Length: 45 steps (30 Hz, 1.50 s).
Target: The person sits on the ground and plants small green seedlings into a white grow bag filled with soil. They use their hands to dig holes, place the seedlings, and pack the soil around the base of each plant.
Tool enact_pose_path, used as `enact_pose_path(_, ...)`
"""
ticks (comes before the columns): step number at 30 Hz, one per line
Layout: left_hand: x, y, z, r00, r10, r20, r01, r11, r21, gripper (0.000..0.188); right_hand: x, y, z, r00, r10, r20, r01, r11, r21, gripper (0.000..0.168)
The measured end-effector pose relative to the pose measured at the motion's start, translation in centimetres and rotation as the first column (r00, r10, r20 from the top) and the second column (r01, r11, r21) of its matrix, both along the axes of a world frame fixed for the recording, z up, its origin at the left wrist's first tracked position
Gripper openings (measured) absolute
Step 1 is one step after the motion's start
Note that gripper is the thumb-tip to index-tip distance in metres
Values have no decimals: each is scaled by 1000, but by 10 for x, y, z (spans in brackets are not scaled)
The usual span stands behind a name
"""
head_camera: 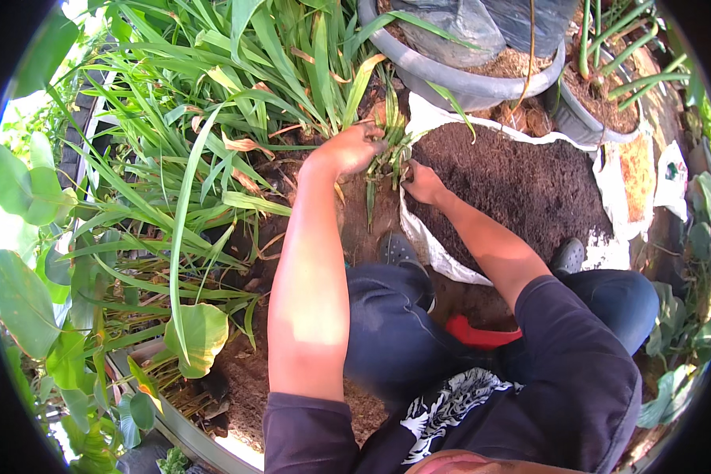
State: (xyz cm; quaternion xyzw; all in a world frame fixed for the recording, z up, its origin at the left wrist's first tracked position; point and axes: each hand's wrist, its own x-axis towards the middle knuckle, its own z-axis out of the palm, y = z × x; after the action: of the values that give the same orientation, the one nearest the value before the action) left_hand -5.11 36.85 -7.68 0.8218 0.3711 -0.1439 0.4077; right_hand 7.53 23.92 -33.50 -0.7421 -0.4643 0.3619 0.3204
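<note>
Small plants with narrow green leaves (pixel 394 133) lie between my two hands, beside the rim of a white sack. My left hand (pixel 355 145) is at their left side with its fingers bent; whether it grips a leaf or stem is hard to see. My right hand (pixel 422 182) is closed at the sack's left edge, near the lower leaves, and what its fingers pinch is hidden. The opened white sack (pixel 429 240) holds dark, loose soil (pixel 509 178) and lies in front of my feet.
Dense long-leaved plants (pixel 255 77) fill the left side. A large grey pot (pixel 474 83) holding plastic bags stands beyond the soil, with another potted plant (pixel 598 112) at its right. A red object (pixel 480 335) lies between my legs. Broad-leaved plants (pixel 21 302) line the far left.
</note>
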Motion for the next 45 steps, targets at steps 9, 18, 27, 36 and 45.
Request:
enact_pose_path(9, -2, -9, 6, 999, -27, -21, 29, 996, 89, 60, 29, 77, -31, 975, -222, 22, 223, 970, -93, 59)
enact_pose_path(18, -8, -11, 8, 997, 0, -81, 8, 995, 103, 60, 39, 76, 49, 990, 125, -71, -93, 933, 347, 44)
enact_pose_path(27, -10, -7, 1, 986, 120, -111, -87, 961, 264, 68, 65, 52, 172, 981, 162, 103, -192, 835, 516, 29)
enact_pose_path(36, -15, -33, 10, 930, 325, 172, -255, 906, -337, 56, 67, 36, 241, 862, 259, -437, -5, 865, 502, 10)
enact_pose_path(45, -26, -80, 75, 812, 362, 457, -174, 899, -401, 34, 45, -31, 338, 960, 268, 79, -256, 726, 639, 23)
